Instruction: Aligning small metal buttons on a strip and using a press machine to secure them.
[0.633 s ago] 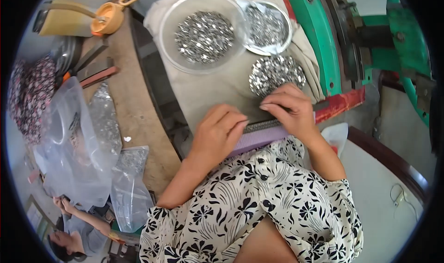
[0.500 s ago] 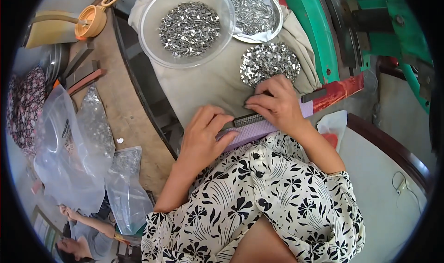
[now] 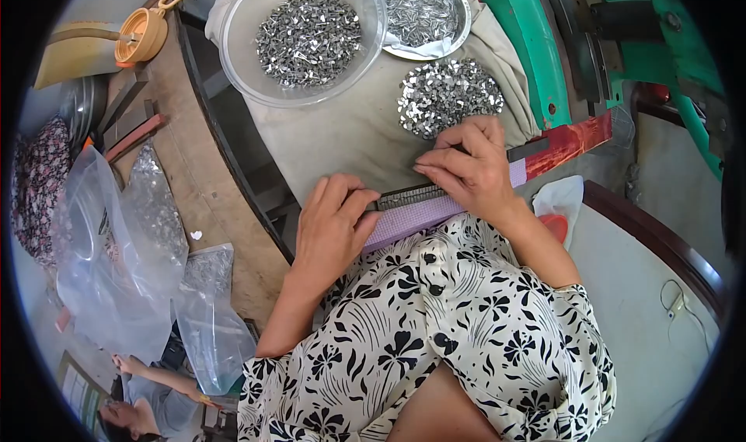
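Note:
A dark, narrow metal bar [image 3: 406, 196] with a row of fine notches or small pieces along it lies over a purple padded strip [image 3: 404, 220] at my lap. My left hand [image 3: 330, 218] grips the bar's left end between thumb and fingers. Over the bar, further right, my right hand [image 3: 475, 166] is closed in a pinch; whatever is between its fingertips is too small to make out. Just beyond that hand lies a heap of small shiny metal pieces [image 3: 449, 96] on a beige cloth [image 3: 311, 151].
A clear plastic bowl [image 3: 233, 61] of small metal parts stands at the back, beside a lined round dish [image 3: 423, 19] holding more. Green machinery [image 3: 528, 61] rises at the right. Plastic bags [image 3: 116, 263] hang over the wooden bench [image 3: 210, 186] at left. Another person [image 3: 159, 403] sits lower left.
My left hand has shifted slightly left and down, with its fingers drawn together at the bar's end. More of the notched bar now shows between my hands. The right hand remains pinched over it.

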`<state>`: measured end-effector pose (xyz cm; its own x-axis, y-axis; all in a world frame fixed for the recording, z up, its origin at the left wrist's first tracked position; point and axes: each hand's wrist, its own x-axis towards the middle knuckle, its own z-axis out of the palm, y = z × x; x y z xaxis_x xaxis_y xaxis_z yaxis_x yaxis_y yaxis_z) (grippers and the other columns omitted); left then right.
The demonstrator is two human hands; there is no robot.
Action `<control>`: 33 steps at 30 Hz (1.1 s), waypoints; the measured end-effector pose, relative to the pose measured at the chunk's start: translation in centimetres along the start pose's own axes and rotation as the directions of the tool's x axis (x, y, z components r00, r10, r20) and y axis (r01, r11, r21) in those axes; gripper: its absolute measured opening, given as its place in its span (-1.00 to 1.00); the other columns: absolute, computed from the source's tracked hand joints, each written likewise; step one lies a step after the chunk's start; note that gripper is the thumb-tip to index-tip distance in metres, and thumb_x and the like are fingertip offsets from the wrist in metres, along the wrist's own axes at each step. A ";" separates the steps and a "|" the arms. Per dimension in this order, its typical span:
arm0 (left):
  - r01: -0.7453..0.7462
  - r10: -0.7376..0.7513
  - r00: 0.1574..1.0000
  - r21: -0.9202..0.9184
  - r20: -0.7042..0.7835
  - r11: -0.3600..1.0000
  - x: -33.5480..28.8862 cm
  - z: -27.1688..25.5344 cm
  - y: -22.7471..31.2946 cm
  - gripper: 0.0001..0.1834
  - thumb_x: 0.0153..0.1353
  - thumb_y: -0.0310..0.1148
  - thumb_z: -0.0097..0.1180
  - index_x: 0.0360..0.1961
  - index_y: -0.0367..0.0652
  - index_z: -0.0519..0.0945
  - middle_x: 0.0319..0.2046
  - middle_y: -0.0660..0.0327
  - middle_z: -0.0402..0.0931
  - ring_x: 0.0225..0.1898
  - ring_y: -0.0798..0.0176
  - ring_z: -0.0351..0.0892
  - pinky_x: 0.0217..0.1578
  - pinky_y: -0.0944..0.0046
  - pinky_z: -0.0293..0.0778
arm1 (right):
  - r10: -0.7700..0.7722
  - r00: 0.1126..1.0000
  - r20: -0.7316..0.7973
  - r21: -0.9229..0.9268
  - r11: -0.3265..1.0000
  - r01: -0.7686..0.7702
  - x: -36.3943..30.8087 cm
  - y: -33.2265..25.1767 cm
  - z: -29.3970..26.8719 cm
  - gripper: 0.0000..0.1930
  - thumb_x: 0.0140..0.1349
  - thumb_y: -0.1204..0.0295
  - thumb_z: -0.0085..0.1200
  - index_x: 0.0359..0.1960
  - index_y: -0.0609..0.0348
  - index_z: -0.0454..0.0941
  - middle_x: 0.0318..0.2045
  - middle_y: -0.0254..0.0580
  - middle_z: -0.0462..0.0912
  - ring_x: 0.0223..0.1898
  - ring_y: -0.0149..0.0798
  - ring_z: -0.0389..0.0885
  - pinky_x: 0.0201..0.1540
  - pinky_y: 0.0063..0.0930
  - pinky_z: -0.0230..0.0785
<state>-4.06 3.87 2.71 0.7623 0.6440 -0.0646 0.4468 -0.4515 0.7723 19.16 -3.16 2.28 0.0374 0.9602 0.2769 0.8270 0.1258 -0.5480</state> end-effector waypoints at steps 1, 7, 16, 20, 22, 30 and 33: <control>0.026 -0.026 1.000 -0.025 0.003 0.999 0.0 0.0 0.0 -0.69 -0.07 -0.43 0.37 -0.24 -0.16 0.62 -0.21 0.20 0.46 -0.17 0.05 0.45 -0.17 0.10 0.42 | 0.002 1.000 -0.007 0.010 1.000 -0.002 0.1 0.2 -0.1 -0.81 -0.14 0.40 0.42 -0.42 -0.01 0.73 -0.36 -0.41 0.56 -0.17 -0.19 0.42 -0.08 -0.31 0.24; 0.018 -0.021 0.997 -0.041 -0.074 0.999 0.3 1.2 0.6 -0.74 -0.04 -0.42 0.36 -0.27 -0.10 0.63 -0.20 0.25 0.47 -0.16 0.09 0.45 -0.17 0.13 0.36 | 0.018 1.000 0.015 -0.003 1.000 -0.018 0.2 0.3 -0.2 -0.82 -0.15 0.40 0.42 -0.43 -0.01 0.74 -0.37 -0.41 0.56 -0.18 -0.20 0.41 -0.06 -0.31 0.22; -0.015 0.013 0.992 -0.012 -0.123 1.000 0.4 2.9 0.8 -0.82 -0.01 -0.44 0.33 -0.35 -0.12 0.61 -0.23 0.28 0.50 -0.15 0.11 0.45 -0.17 0.14 0.34 | 0.053 0.998 0.027 0.031 0.998 -0.053 0.0 0.5 -0.4 -0.83 -0.14 0.39 0.42 -0.44 -0.03 0.75 -0.35 -0.44 0.56 -0.16 -0.21 0.38 -0.02 -0.31 0.15; -0.034 0.031 0.991 -0.023 -0.134 0.999 0.2 2.7 0.6 -0.78 -0.03 -0.44 0.35 -0.32 -0.15 0.59 -0.20 0.23 0.49 -0.15 0.07 0.45 -0.16 0.13 0.36 | 0.053 0.997 0.055 -0.061 0.997 -0.049 -0.5 0.1 -0.4 -0.84 -0.13 0.37 0.42 -0.44 -0.05 0.75 -0.34 -0.46 0.57 -0.13 -0.20 0.36 -0.01 -0.28 0.13; 0.051 -0.065 0.989 -0.106 -0.136 0.993 -0.1 2.7 0.7 -0.70 -0.06 -0.46 0.39 -0.27 -0.17 0.58 -0.15 0.15 0.48 -0.14 0.00 0.46 -0.14 0.10 0.39 | 0.087 0.996 0.036 0.025 0.996 -0.088 -0.5 0.1 -0.5 -0.85 -0.12 0.36 0.42 -0.44 -0.06 0.75 -0.32 -0.48 0.57 -0.13 -0.19 0.36 -0.01 -0.27 0.11; 0.048 -0.090 0.975 -0.202 -0.203 0.978 -1.5 2.7 -0.5 -0.65 -0.06 -0.48 0.42 -0.22 -0.23 0.59 -0.01 0.06 0.48 -0.01 -0.04 0.48 -0.04 0.10 0.44 | 0.110 0.989 0.097 0.046 0.992 -0.115 -0.6 -0.9 0.4 -0.88 -0.04 0.38 0.38 -0.42 -0.02 0.73 -0.29 -0.47 0.58 -0.09 -0.18 0.34 0.02 -0.24 0.08; 0.073 -0.118 0.975 -0.235 -0.186 0.969 -1.6 2.8 -0.7 -0.66 -0.06 -0.47 0.42 -0.23 -0.23 0.59 0.00 0.06 0.49 0.01 -0.03 0.48 -0.02 0.11 0.45 | 0.165 0.974 0.158 0.143 0.972 -0.188 -0.5 -1.9 0.7 -0.89 -0.01 0.41 0.36 -0.40 0.02 0.74 -0.30 -0.45 0.58 -0.09 -0.19 0.34 0.05 -0.25 0.08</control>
<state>-4.28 1.43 0.52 0.6037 0.7963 -0.0372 0.3786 -0.2454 0.8924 17.18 -3.67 2.66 0.0838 0.9950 0.0542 0.7166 -0.0224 -0.6971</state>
